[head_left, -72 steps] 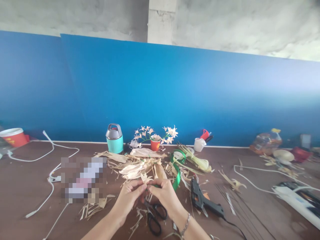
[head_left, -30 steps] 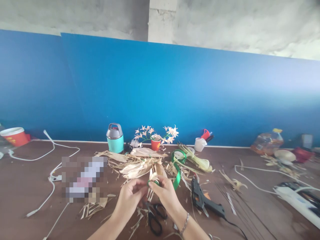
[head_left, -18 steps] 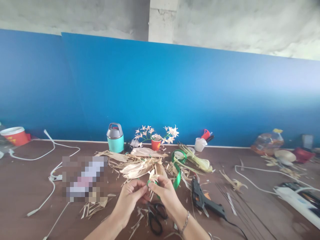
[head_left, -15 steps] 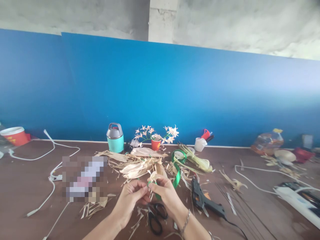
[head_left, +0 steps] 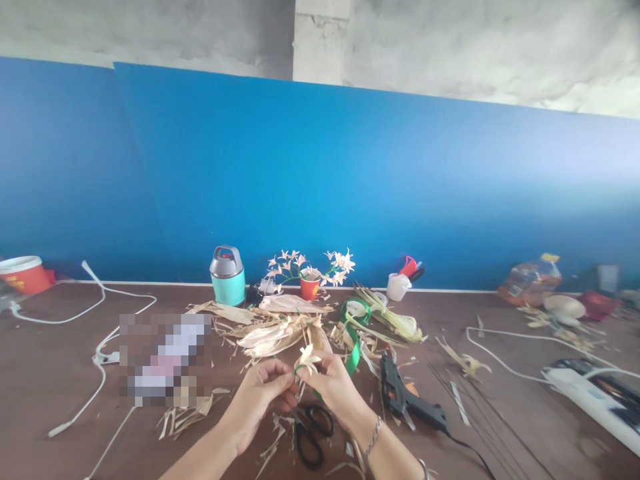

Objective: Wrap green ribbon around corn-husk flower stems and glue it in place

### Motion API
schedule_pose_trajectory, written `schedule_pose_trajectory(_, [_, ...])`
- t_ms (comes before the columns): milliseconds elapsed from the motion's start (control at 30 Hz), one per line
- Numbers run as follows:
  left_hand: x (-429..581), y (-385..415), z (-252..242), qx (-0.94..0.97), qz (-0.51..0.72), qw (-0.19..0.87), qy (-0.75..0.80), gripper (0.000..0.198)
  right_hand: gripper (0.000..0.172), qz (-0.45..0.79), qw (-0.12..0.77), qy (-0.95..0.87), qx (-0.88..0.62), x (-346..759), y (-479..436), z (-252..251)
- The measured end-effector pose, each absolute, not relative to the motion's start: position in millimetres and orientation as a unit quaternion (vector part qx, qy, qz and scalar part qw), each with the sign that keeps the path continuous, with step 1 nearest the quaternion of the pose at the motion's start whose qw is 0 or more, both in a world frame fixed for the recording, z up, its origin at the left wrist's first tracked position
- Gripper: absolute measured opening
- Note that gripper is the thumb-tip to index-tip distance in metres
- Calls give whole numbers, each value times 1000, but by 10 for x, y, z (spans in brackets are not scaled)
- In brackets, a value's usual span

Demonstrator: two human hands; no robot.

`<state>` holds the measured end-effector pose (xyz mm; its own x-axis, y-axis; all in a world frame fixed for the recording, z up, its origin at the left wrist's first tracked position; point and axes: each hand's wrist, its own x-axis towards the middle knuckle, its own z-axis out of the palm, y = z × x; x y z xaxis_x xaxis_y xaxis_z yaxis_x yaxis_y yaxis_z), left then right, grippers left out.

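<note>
Between my two hands is a small cream flower [head_left: 308, 359] that looks made of dried husk, with green tape at its base. My left hand [head_left: 265, 395] pinches the taped base between thumb and finger. From the other side, my right hand [head_left: 334, 385] has thumb and fingers closed on the flower just under its petals. Black-handled scissors [head_left: 309, 447] lie on the table below my hands, their blades partly hidden. Behind the hands spreads a pile of dried husks [head_left: 270, 337]. A roll of green ribbon [head_left: 354, 357] trails down beside my right hand.
A black glue gun [head_left: 407, 400] with a cord lies right of my hands, by thin wires [head_left: 480, 420]. Farther back stand a turquoise flask [head_left: 228, 283], a red cup [head_left: 310, 288] of husk flowers and a white cup [head_left: 397, 287]. A power strip [head_left: 590, 407] sits far right.
The flower has turned a little, so its petals now show more clearly between my fingers. Both hands keep their pinch in nearly the same place. The whole view has shifted slightly.
</note>
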<state>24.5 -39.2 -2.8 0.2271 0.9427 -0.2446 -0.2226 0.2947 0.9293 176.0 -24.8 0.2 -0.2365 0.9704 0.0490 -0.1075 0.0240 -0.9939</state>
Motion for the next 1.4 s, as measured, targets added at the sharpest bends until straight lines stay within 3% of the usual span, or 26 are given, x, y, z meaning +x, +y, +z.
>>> schedule_pose_trajectory(200, [208,-419,-116,616,437,400,519,15,19,570,460,-522,-438,1734,-225,-67])
schedule_pose_trajectory(300, [194,-445,-135,659,432,331,519,14,19,565,462,-530,-432,1725,-232,-83])
schedule_pose_trajectory(400, [203,-449,-102,651,432,356,513,18,18,557,466,-533,-435,1727,-243,-73])
schedule_pose_trajectory(533, [237,-434,-18,577,435,491,487,21,22,555,479,-538,-416,1740,-242,-42])
schedule_pose_trajectory(933, [272,-447,-54,316,419,778,346,28,25,716,470,-416,-304,1759,-308,-12])
schedule_pose_trajectory(1033, [242,-436,-59,334,400,775,357,27,27,696,472,-435,-322,1757,-294,-17])
schedule_pose_trajectory(1167, [208,-429,16,419,444,682,403,25,29,628,461,-487,-394,1732,-262,-44])
schedule_pose_trajectory(1400, [268,-399,-1,444,469,587,487,31,7,484,417,-604,-476,1702,-270,-115])
